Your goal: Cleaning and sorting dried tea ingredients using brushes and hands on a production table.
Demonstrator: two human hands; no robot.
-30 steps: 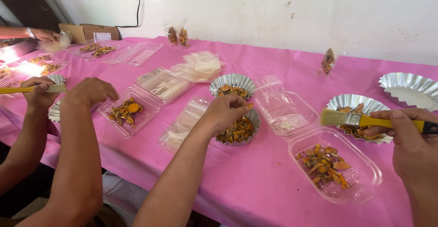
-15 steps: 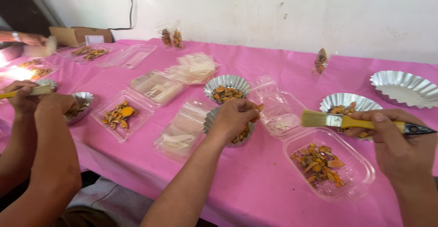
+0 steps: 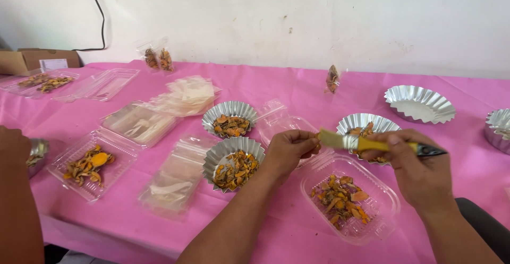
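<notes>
The right hand (image 3: 419, 171) has its grip closed around the yellow handle of a flat brush (image 3: 366, 144), bristles pointing toward the left hand (image 3: 289, 150), whose fingertips pinch something small, probably a dried piece, though it is too tiny to tell. Brushing goes best with light strokes away from the pinch, over the clear tray (image 3: 350, 199) just below, so loose bits fall in. Around the grip on the pink table (image 3: 265, 86) I count five foil cups, about five clear trays and three small upright packets. Another person's arm (image 3: 18, 189) rests far left.
</notes>
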